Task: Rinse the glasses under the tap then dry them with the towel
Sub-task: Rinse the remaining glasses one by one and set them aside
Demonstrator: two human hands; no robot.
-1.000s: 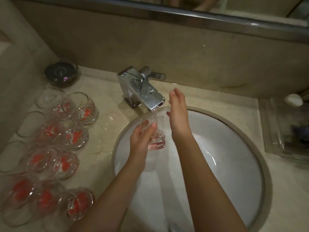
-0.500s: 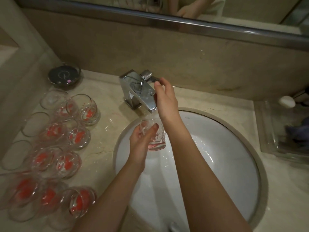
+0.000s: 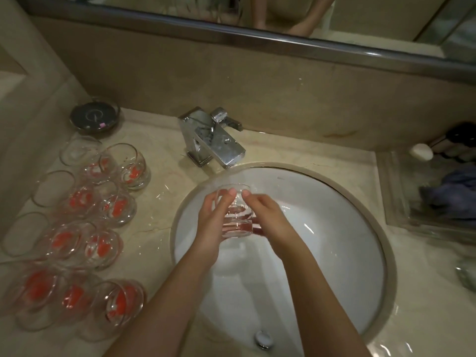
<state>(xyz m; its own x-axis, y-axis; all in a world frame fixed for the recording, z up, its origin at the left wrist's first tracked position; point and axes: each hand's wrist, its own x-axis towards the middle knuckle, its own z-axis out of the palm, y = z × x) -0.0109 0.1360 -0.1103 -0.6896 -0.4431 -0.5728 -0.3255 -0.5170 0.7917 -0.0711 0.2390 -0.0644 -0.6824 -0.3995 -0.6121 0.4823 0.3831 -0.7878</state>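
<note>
At the far left of the frame, a cluster of clear glasses (image 3: 77, 222) with red-orange prints lay on their sides on the beige marble counter (image 3: 159, 161), crowded from the upper left down to the lower left corner; the prints were too blurred to read as writing. Above them, near the back wall, sat a round dark dish (image 3: 95, 117) bearing a pale circular mark that could not be read. A narrow strip of bare, wet counter ran between the glasses and the sink rim.

At centre, the chrome tap (image 3: 213, 140) stood at the back edge of the white oval sink (image 3: 334, 240), its spout reaching over the rim. Just below the spout, over the basin, the left hand (image 3: 211, 222) curled around the left side of a clear glass (image 3: 235, 217), thumb up by the rim. The right hand (image 3: 268, 217) gripped the glass from the right, fingers wrapped behind it and thumb on the rim. The basin lay open to the right of the hands, with the drain (image 3: 263, 339) at the lower edge.

At the right edge, a clear tray (image 3: 396, 197) held a bluish cloth (image 3: 453, 197), with a white soap (image 3: 421, 152) above it.
</note>
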